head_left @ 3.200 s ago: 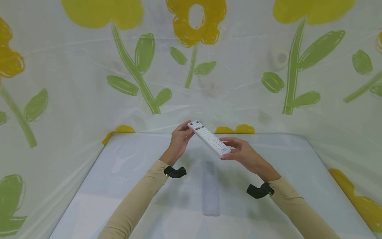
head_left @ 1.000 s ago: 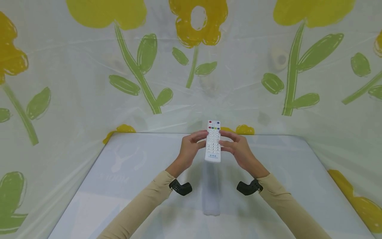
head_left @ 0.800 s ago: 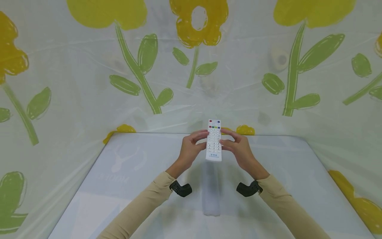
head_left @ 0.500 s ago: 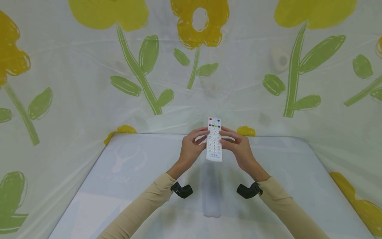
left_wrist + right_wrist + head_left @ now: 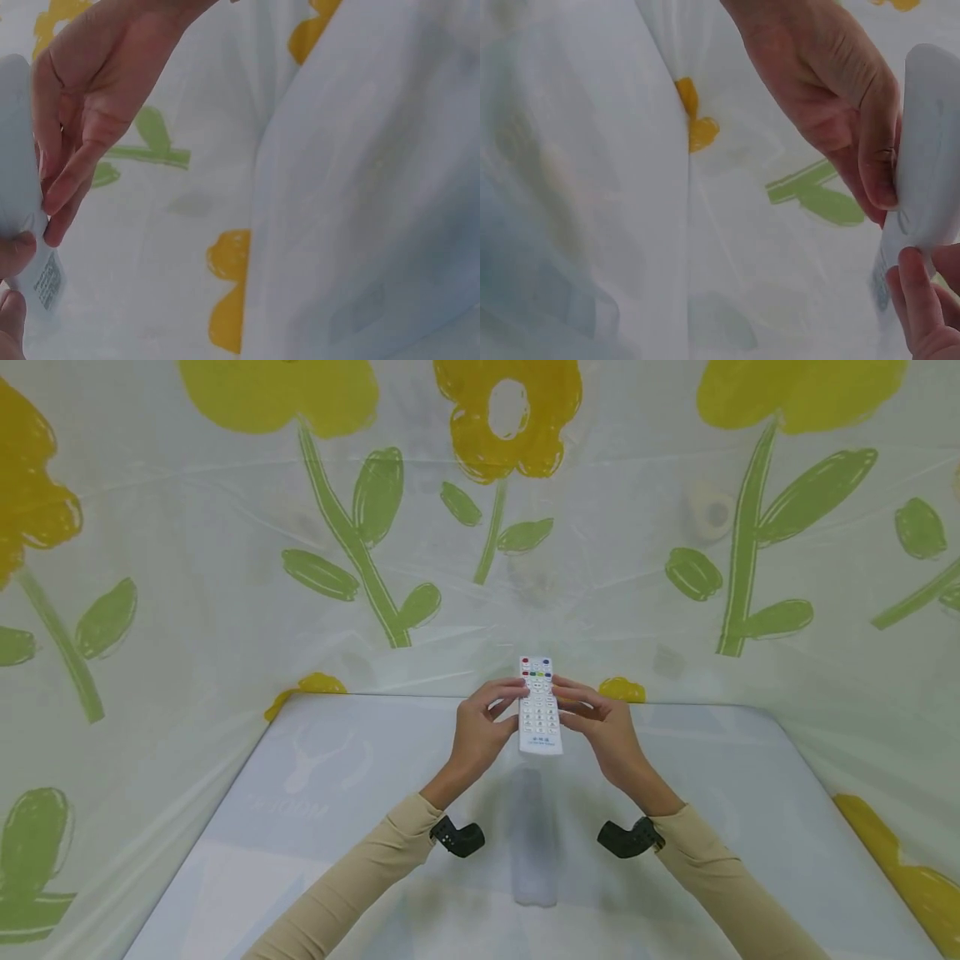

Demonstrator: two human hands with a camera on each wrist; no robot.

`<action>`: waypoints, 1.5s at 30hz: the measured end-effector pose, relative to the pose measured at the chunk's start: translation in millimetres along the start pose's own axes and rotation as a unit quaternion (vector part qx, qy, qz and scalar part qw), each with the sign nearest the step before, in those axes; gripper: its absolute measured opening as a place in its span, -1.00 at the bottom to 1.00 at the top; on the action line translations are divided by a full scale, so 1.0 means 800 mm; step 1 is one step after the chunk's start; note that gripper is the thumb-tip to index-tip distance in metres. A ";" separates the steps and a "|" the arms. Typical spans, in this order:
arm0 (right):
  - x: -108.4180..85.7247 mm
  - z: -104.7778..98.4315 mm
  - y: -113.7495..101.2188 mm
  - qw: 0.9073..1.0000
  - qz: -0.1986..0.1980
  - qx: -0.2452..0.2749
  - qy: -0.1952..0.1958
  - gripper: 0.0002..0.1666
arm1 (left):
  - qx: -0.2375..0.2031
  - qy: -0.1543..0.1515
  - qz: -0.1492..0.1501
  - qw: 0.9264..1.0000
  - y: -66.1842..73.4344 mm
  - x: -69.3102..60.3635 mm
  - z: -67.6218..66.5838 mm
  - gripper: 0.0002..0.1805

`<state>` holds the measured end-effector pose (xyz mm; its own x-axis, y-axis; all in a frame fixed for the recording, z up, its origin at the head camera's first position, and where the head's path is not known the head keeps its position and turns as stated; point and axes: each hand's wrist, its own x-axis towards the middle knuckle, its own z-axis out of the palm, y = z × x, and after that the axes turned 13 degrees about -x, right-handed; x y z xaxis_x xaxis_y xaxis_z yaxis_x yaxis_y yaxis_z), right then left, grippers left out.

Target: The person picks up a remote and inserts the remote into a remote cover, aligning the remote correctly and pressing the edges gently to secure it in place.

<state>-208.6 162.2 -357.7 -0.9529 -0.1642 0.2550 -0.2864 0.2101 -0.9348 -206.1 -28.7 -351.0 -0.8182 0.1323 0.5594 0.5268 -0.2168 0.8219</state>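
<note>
A white remote control (image 5: 539,718) with coloured buttons near its top is held upright in the air above the table, its button side facing the head camera. The left hand (image 5: 482,727) pinches its left edge between thumb and fingers, and the right hand (image 5: 606,727) grips its right edge the same way. The wrist views show the plain back of the remote (image 5: 16,165), with a small printed label near one end. In the right wrist view the remote (image 5: 930,142) stands at the right border, with fingertips on both its edges.
Under the hands lies a glossy, pale table (image 5: 300,827) with a faint reflection of the remote. A white curtain (image 5: 600,560) printed with yellow flowers and green leaves hangs behind and at both sides. Black wrist cameras are strapped over the beige sleeves (image 5: 360,877).
Earlier the remote was slanted, with the left hand at its top and the right hand at its bottom. It has turned upright, and both hands have come level at its sides.
</note>
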 end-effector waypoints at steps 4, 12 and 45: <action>0.000 0.000 -0.002 1.000 -0.016 -0.022 0.006 -0.55 | 0.015 -0.004 0.008 1.000 0.002 0.001 0.001 -0.68; 0.001 0.000 -0.001 0.998 -0.031 -0.040 0.023 -0.58 | 0.012 -0.026 0.011 1.000 0.007 0.004 0.005 -0.66; -0.001 -0.005 0.003 0.991 -0.091 -0.092 0.045 -0.68 | 0.009 -0.016 0.000 1.000 0.013 0.005 0.009 -0.69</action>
<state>-209.3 166.5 -359.1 -0.8862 -0.1305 0.4446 -0.4603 0.3574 -0.8126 -202.3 -23.8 -339.5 -0.8104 0.1636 0.5626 0.5314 -0.1991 0.8234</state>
